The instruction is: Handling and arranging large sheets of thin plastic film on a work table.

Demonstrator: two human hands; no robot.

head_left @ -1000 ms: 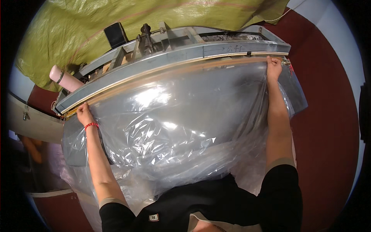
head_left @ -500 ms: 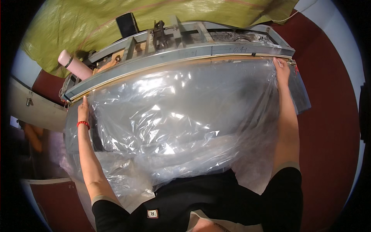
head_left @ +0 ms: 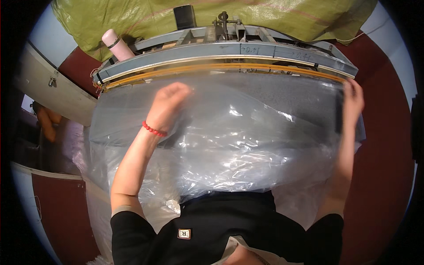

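A crinkled clear plastic sheet (head_left: 221, 145) covers the dark worktop and drapes down toward my body. My left hand (head_left: 170, 104), with a red bead bracelet on its wrist, is raised over the left middle of the sheet. Its slightly blurred fingers are pinched together on the film, which rises in a fold beside them. At the far right corner my right hand (head_left: 353, 104) has its fingers stretched out next to the end of a grey metal bar (head_left: 212, 52). Orange strips (head_left: 212, 67) run beneath that bar along the back of the worktop.
Behind the bar is a metal frame with a clamp (head_left: 224, 26). A pink bottle (head_left: 118, 45) stands at the back left, and a dark phone (head_left: 184, 17) leans against yellow-green woven sheeting (head_left: 265, 17). To the left is a pale cabinet door (head_left: 57, 81); dark red floor (head_left: 380, 176) lies right.
My left hand has left the bar's left end and moved right and nearer, lifting film. My right hand's fingers have loosened at the right corner. A gap with orange strips now shows below the bar.
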